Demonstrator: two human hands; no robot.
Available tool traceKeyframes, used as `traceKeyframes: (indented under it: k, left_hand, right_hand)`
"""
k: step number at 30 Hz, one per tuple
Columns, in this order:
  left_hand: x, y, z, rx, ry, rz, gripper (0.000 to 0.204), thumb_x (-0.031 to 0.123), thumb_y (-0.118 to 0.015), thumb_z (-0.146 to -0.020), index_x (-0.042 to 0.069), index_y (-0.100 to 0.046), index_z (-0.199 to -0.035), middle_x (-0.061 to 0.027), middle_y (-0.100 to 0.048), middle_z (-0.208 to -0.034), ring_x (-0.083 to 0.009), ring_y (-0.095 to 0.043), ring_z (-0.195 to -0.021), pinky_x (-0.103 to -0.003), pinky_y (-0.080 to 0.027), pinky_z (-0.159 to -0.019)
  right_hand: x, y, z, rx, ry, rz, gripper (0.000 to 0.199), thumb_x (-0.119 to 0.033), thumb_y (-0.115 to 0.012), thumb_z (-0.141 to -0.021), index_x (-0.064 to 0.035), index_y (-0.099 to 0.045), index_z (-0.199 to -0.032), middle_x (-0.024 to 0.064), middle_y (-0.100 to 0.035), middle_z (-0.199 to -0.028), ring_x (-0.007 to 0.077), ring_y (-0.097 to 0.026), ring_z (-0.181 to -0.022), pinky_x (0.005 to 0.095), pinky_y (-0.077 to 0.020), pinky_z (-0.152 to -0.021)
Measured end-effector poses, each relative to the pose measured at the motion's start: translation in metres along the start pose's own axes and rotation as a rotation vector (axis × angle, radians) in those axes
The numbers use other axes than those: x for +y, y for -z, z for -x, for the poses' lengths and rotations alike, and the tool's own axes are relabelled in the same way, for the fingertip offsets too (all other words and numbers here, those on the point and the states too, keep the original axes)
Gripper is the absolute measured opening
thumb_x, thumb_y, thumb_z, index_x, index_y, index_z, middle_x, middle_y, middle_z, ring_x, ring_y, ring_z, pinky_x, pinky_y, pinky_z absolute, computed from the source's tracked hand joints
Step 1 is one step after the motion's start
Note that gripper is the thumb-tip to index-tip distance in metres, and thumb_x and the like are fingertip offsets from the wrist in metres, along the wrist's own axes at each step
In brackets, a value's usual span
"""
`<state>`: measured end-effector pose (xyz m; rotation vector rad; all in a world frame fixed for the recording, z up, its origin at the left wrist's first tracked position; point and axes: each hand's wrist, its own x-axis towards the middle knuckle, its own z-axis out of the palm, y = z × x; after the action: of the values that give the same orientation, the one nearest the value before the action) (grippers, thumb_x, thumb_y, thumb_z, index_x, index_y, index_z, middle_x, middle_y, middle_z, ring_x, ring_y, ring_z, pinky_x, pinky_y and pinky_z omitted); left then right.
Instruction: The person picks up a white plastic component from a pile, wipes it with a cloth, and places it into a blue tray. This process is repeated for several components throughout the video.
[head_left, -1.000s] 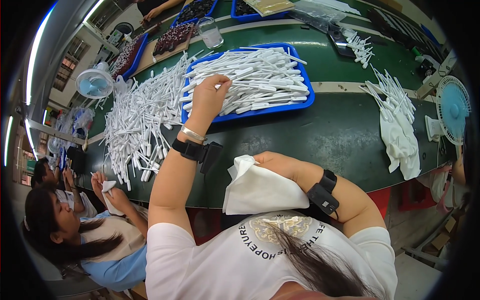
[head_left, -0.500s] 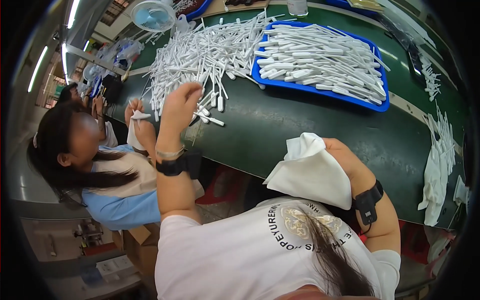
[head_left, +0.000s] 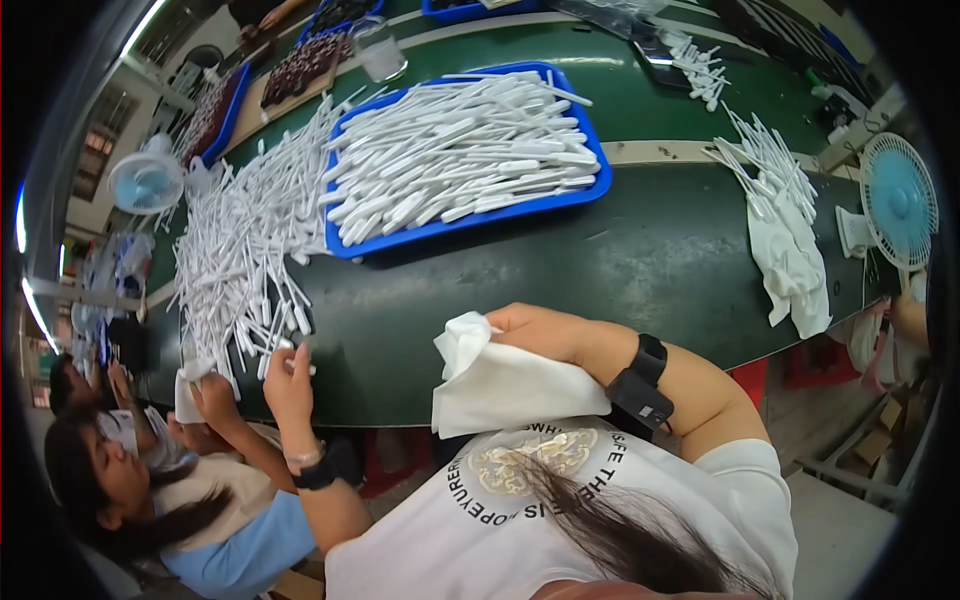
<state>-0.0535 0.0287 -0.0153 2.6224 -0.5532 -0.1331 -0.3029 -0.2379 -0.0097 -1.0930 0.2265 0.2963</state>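
Surface (head_left: 430,285): dark green.
Dropper pile (head_left: 235,235): loose, left of the blue tray (head_left: 545,205).
Tray load: white droppers (head_left: 450,150), heaped.
Left hand (head_left: 290,388): at the pile's near edge; fingers curled, cannot tell whether pinching a dropper.
Right hand (head_left: 545,332): fingers gripping white cloth (head_left: 520,392).

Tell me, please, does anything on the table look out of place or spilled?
One white dropper pokes past the right rim of the blue tray, unlike most there. Left of the tray, a jumbled heap of droppers lies directly on the table, pointing every way. It could be deliberate.
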Motion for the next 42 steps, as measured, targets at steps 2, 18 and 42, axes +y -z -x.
traceKeyframes:
  k: [2, 18, 42]
  left_hand:
    - [0.016, 0.002, 0.008, 0.006, -0.062, 0.121, 0.022, 0.022, -0.055, -0.083, 0.001, -0.052, -0.090, -0.0095, -0.057, -0.068, -0.0151, -0.056, -0.062, -0.028, -0.043, -0.056]
    - [0.169, -0.072, 0.086, -0.732, -0.289, 0.936, 0.019, 0.001, -0.060, -0.077, -0.001, -0.053, -0.094, -0.0024, -0.059, -0.081, -0.0068, -0.054, -0.070, -0.019, -0.044, -0.061]
    - [0.149, -0.071, 0.076, -0.794, -0.125, 1.216, 0.013, 0.008, -0.053, -0.084, -0.002, -0.056, -0.092, -0.0047, -0.058, -0.078, -0.0085, -0.051, -0.063, -0.019, -0.041, -0.058]
  right_hand:
    - [-0.003, 0.004, 0.007, 0.027, 0.021, -0.005, 0.030, -0.026, -0.050, -0.088, -0.0033, -0.056, -0.107, 0.0008, -0.059, -0.098, 0.0085, -0.052, -0.089, 0.0251, -0.0416, -0.080]
    - [0.013, 0.005, 0.009, 0.396, 0.488, 0.202, 0.029, -0.019, -0.056, -0.084, -0.0034, -0.054, -0.109, 0.0042, -0.058, -0.099, 0.0093, -0.053, -0.093, 0.0255, -0.0434, -0.078]
    - [0.010, 0.001, 0.010, 0.348, 0.539, 0.180, 0.025, -0.016, -0.055, -0.085, -0.0029, -0.054, -0.106, 0.0043, -0.059, -0.098, 0.0114, -0.055, -0.089, 0.0256, -0.0438, -0.078]
